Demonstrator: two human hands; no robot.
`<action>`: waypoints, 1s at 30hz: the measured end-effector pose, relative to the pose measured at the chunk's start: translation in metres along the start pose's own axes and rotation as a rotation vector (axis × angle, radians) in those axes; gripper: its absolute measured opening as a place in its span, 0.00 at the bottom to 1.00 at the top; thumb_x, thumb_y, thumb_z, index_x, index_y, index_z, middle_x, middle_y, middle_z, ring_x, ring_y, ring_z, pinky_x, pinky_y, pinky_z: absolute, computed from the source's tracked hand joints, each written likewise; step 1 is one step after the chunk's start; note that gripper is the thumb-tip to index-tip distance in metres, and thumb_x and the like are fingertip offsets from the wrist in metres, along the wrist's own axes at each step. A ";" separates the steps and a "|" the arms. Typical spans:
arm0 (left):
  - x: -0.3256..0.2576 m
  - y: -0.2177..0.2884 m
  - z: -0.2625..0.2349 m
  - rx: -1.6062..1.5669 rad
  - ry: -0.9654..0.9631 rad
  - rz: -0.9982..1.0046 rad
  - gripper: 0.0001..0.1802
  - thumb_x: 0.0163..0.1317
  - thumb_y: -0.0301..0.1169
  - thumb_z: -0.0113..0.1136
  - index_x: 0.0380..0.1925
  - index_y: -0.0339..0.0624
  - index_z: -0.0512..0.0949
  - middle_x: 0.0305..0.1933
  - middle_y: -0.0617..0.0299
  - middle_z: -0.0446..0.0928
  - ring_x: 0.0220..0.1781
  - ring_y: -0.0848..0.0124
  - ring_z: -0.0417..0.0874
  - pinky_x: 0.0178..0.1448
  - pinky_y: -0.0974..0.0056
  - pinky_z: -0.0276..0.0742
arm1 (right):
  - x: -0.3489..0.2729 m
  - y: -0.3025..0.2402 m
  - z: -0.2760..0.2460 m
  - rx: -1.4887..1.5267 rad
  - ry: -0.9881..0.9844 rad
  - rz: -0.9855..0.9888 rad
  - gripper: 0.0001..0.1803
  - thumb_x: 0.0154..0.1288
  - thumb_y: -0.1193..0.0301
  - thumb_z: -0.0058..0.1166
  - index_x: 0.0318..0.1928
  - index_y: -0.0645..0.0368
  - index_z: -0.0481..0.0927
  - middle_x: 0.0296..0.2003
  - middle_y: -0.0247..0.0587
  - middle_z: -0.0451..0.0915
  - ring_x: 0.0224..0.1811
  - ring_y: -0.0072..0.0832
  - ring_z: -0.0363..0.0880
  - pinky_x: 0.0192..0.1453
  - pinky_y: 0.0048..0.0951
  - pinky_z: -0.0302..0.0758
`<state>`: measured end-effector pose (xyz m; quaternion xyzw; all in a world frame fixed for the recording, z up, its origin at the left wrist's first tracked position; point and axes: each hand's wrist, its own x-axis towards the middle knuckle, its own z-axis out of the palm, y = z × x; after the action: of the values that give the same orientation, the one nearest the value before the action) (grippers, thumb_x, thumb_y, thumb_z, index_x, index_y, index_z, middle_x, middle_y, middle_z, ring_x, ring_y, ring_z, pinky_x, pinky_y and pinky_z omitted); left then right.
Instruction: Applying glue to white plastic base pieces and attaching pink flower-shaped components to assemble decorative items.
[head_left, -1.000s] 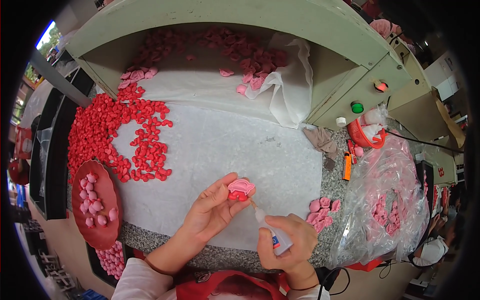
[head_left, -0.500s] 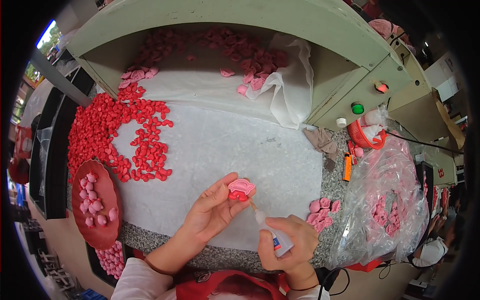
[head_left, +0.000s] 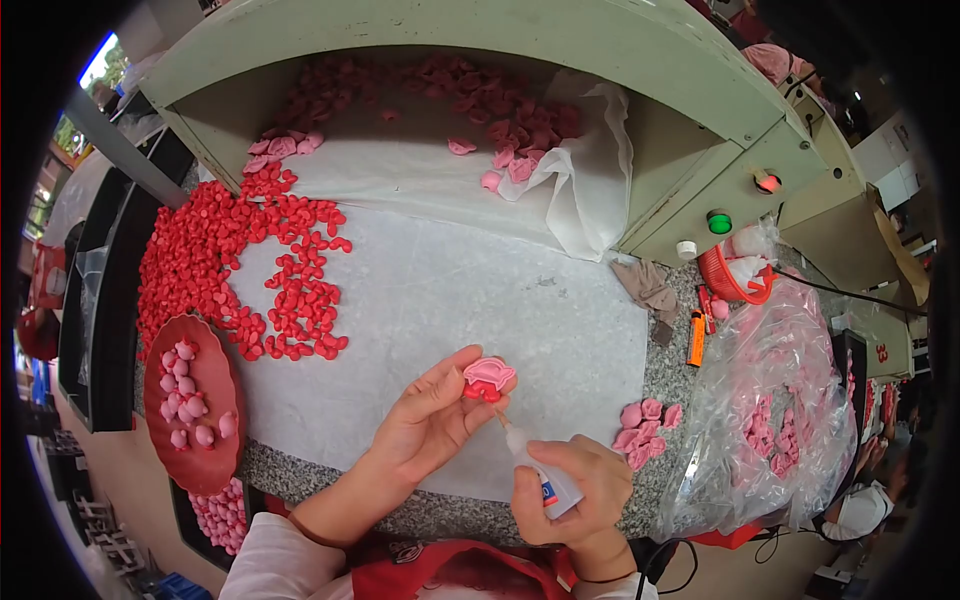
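Between its fingertips my left hand [head_left: 422,420] pinches a small pink molded piece [head_left: 488,371] with its hollow side facing me. A red rounded piece [head_left: 482,392] sits against its lower edge. My right hand [head_left: 595,490] wraps round a small white squeeze bottle [head_left: 558,486], apparently glue. Its thin nozzle [head_left: 504,419] points up and left, its tip just below the red piece; whether it touches is too small to tell. Both hands hover over the white sheet [head_left: 430,290] near its front edge.
Many red pieces [head_left: 200,250] lie at the left, beside a red dish [head_left: 200,465] of pink round figures. Pink pieces [head_left: 640,440] lie right of my hand, near a clear plastic bag [head_left: 720,400]. Farther back are an orange lighter [head_left: 696,338], a red basket [head_left: 715,272] and a pale green machine [head_left: 690,215].
The bottle and my right hand have shifted slightly down and left. The pink piece in my left hand has tilted a little, and the whole view has moved slightly.
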<state>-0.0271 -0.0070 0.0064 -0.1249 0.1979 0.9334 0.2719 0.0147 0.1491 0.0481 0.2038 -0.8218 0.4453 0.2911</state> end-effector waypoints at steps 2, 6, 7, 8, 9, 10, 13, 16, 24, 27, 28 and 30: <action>0.000 0.000 0.000 0.001 -0.002 0.001 0.18 0.57 0.32 0.55 0.49 0.44 0.69 0.51 0.56 0.70 0.54 0.61 0.72 0.57 0.59 0.71 | 0.000 -0.001 0.001 0.004 0.007 0.003 0.16 0.39 0.78 0.58 0.34 0.64 0.73 0.21 0.35 0.75 0.10 0.24 0.67 0.14 0.20 0.63; 0.000 0.000 -0.001 0.000 -0.005 0.004 0.18 0.57 0.32 0.55 0.49 0.44 0.69 0.50 0.56 0.70 0.54 0.61 0.72 0.57 0.58 0.71 | 0.002 -0.002 0.001 0.008 -0.014 0.027 0.13 0.41 0.78 0.54 0.33 0.64 0.72 0.17 0.38 0.74 0.10 0.26 0.67 0.14 0.22 0.64; 0.000 0.000 -0.001 0.000 -0.005 0.004 0.18 0.57 0.32 0.55 0.49 0.44 0.69 0.51 0.56 0.70 0.54 0.61 0.72 0.57 0.58 0.71 | 0.002 -0.002 0.001 0.008 -0.022 0.029 0.13 0.41 0.78 0.55 0.33 0.64 0.72 0.17 0.38 0.73 0.10 0.26 0.67 0.14 0.22 0.64; 0.000 -0.001 -0.001 -0.001 -0.006 0.003 0.18 0.57 0.31 0.55 0.49 0.44 0.69 0.51 0.56 0.70 0.54 0.61 0.72 0.57 0.58 0.71 | 0.002 -0.002 0.001 0.007 -0.021 0.029 0.13 0.41 0.78 0.55 0.33 0.64 0.72 0.17 0.38 0.73 0.10 0.26 0.67 0.14 0.22 0.64; 0.000 -0.001 -0.001 0.000 -0.007 0.003 0.18 0.57 0.31 0.55 0.49 0.44 0.69 0.51 0.56 0.70 0.54 0.61 0.72 0.57 0.58 0.71 | 0.002 -0.002 0.002 0.005 -0.021 0.027 0.13 0.41 0.78 0.55 0.32 0.64 0.72 0.17 0.38 0.74 0.10 0.26 0.67 0.14 0.22 0.63; 0.000 -0.001 -0.001 -0.002 -0.008 0.003 0.18 0.57 0.31 0.55 0.49 0.44 0.69 0.51 0.56 0.70 0.54 0.61 0.72 0.57 0.58 0.71 | 0.002 -0.002 0.002 0.003 -0.022 0.025 0.13 0.41 0.78 0.55 0.32 0.64 0.72 0.17 0.38 0.74 0.10 0.26 0.67 0.14 0.22 0.63; -0.001 0.000 -0.003 -0.003 -0.008 0.007 0.18 0.57 0.31 0.55 0.49 0.44 0.69 0.51 0.55 0.70 0.54 0.60 0.71 0.58 0.58 0.71 | 0.001 0.000 0.005 0.001 -0.013 0.023 0.12 0.41 0.78 0.55 0.32 0.64 0.73 0.17 0.38 0.74 0.10 0.26 0.67 0.14 0.22 0.63; 0.000 -0.001 -0.003 -0.008 -0.017 0.004 0.19 0.57 0.31 0.55 0.50 0.44 0.69 0.52 0.55 0.69 0.55 0.59 0.71 0.58 0.57 0.70 | 0.000 -0.001 0.001 0.014 -0.020 0.052 0.14 0.40 0.77 0.55 0.33 0.65 0.73 0.19 0.40 0.75 0.13 0.26 0.69 0.17 0.21 0.65; 0.005 0.011 -0.012 -0.252 0.001 -0.061 0.22 0.60 0.32 0.51 0.55 0.45 0.62 0.54 0.52 0.65 0.58 0.59 0.67 0.62 0.59 0.67 | 0.004 0.022 -0.043 0.187 0.384 0.573 0.17 0.50 0.71 0.51 0.39 0.70 0.73 0.25 0.42 0.77 0.21 0.24 0.74 0.27 0.19 0.71; 0.007 0.030 -0.018 -0.489 -0.050 0.066 0.20 0.61 0.30 0.50 0.54 0.46 0.64 0.53 0.52 0.64 0.58 0.58 0.66 0.62 0.59 0.66 | 0.002 0.036 -0.064 0.500 0.381 0.922 0.14 0.53 0.73 0.50 0.41 0.68 0.72 0.26 0.43 0.77 0.22 0.24 0.74 0.28 0.21 0.73; 0.008 0.035 -0.017 -0.534 -0.065 0.119 0.20 0.61 0.29 0.50 0.54 0.46 0.64 0.52 0.52 0.64 0.58 0.58 0.65 0.62 0.59 0.66 | 0.000 0.042 -0.066 0.553 0.282 1.057 0.13 0.53 0.75 0.51 0.40 0.67 0.72 0.27 0.44 0.77 0.22 0.24 0.74 0.29 0.22 0.73; 0.006 0.044 -0.017 -0.578 -0.081 0.214 0.18 0.61 0.28 0.50 0.53 0.44 0.66 0.51 0.53 0.64 0.58 0.59 0.65 0.62 0.59 0.66 | 0.001 0.046 -0.045 0.611 0.185 1.081 0.11 0.52 0.77 0.51 0.38 0.65 0.72 0.28 0.44 0.76 0.24 0.24 0.74 0.29 0.23 0.74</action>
<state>-0.0544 -0.0456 0.0020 -0.1382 -0.0747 0.9786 0.1328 -0.0004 0.2110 0.0397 -0.2061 -0.6155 0.7603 0.0231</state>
